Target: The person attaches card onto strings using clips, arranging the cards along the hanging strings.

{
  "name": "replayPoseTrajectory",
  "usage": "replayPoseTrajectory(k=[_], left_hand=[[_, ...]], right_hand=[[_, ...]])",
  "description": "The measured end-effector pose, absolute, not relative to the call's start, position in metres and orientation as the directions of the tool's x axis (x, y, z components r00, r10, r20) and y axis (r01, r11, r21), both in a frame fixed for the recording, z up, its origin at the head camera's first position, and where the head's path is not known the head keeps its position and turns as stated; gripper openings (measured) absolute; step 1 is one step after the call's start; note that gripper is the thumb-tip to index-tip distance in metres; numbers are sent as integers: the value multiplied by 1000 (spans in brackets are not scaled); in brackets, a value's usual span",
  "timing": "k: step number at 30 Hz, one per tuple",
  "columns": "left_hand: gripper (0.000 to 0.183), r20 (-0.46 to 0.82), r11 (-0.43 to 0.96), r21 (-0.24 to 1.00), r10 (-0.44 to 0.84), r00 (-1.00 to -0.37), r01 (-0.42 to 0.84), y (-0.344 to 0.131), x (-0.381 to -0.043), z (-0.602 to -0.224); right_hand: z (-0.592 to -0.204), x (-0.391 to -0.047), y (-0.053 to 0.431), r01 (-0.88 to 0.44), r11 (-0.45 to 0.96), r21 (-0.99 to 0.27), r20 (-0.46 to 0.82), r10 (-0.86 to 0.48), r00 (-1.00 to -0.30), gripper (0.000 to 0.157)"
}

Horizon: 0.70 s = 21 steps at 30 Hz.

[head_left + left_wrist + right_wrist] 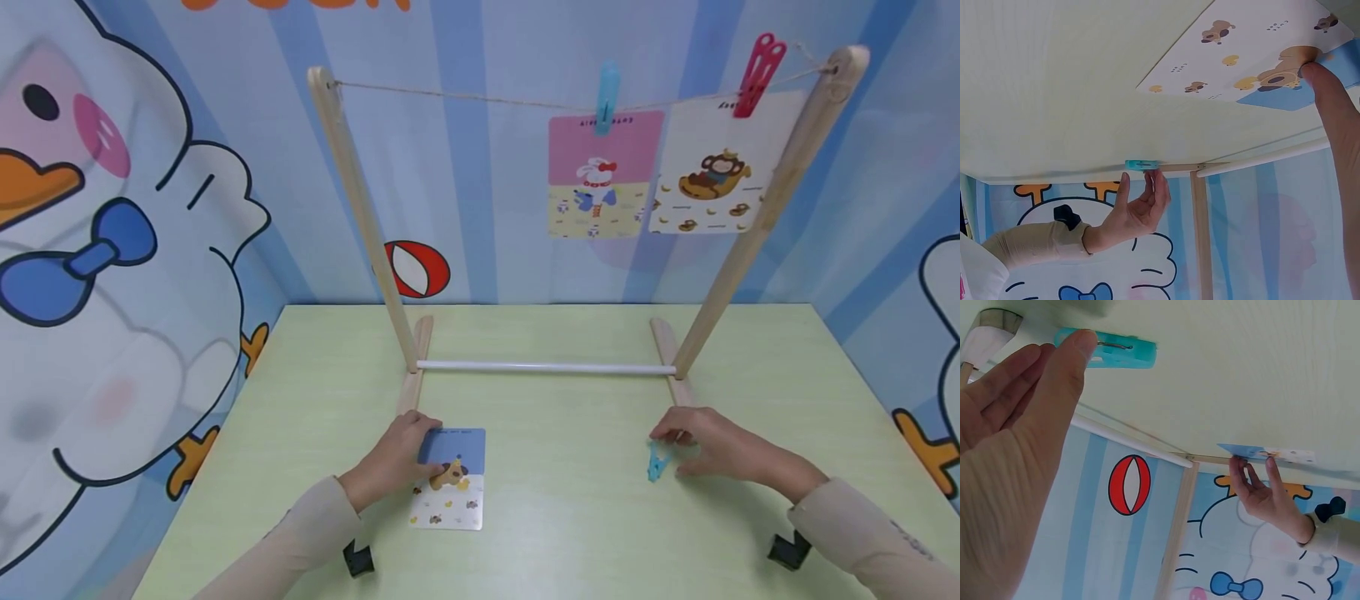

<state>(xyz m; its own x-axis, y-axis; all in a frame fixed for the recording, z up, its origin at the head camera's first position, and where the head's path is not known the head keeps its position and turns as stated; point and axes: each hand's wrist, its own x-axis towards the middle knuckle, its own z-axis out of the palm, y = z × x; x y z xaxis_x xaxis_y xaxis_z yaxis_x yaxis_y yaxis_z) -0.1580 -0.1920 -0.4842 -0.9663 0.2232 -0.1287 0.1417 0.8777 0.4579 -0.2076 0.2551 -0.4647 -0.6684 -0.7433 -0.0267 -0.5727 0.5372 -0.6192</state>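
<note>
A picture card (pixel 465 500) with a dog on a blue and white ground lies on the pale table. My left hand (pixel 397 462) rests at its upper left side, the thumb touching the card's printed face and the fingers spread at the top edge. Over on the right, a small blue clothespin (pixel 657 463) is on the table. My right hand (pixel 716 446) is close around it with thumb and fingers apart; the right wrist view has the thumb overlapping the clothespin (pixel 1129 353), and whether they touch is unclear.
A wooden frame (pixel 367 208) with a white crossbar (pixel 540 367) stands behind. From its string hang a pink and yellow card (pixel 562 171) on a blue clothespin (pixel 607 92) and a monkey card (pixel 697 125) on a red clothespin (pixel 759 75).
</note>
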Motion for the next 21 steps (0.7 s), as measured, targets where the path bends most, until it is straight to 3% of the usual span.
replayPoseTrajectory(k=[21], left_hand=[[62,-133,872,449,279,-951,193,-194,-161,-483]], right_hand=[[-469,-214,253,-561,548,-620,-70,-751,-656,40]])
